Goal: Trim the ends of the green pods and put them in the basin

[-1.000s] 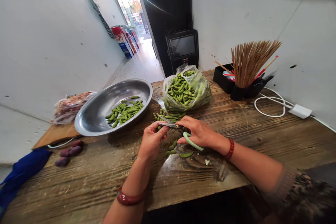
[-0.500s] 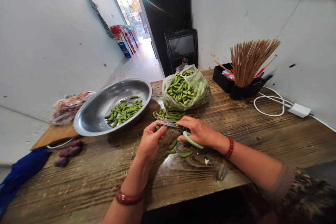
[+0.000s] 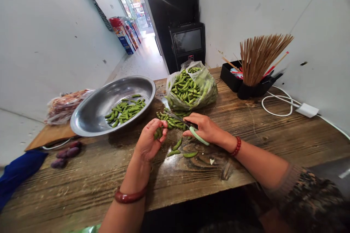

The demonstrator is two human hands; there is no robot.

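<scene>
My left hand (image 3: 151, 137) is curled around a green edamame pod (image 3: 158, 133), which shows between the thumb and fingers. In my right hand (image 3: 202, 127) is a pair of scissors (image 3: 197, 136) with pale green handles, blades pointing left over a heap of edamame pods (image 3: 172, 121). A few loose pods (image 3: 190, 154) lie on the wood just in front of the hands. Behind the heap stands a clear plastic bag (image 3: 209, 89) full of pods. To the left, a tilted-looking steel basin (image 3: 86, 113) holds more pods on its bottom.
Purple plums or similar fruit (image 3: 65, 154) lie at the left, beside a blue cloth (image 3: 20, 173). A bagged pinkish food (image 3: 65, 106) rests on a wooden board (image 3: 51, 134). At the back right are a black holder of thin sticks (image 3: 253, 63) and a white cable with adapter (image 3: 307, 110).
My left hand has drawn away from the scissor blades, down and to the left, with the pod. The scissors stay in my right hand. The whole view has shifted slightly.
</scene>
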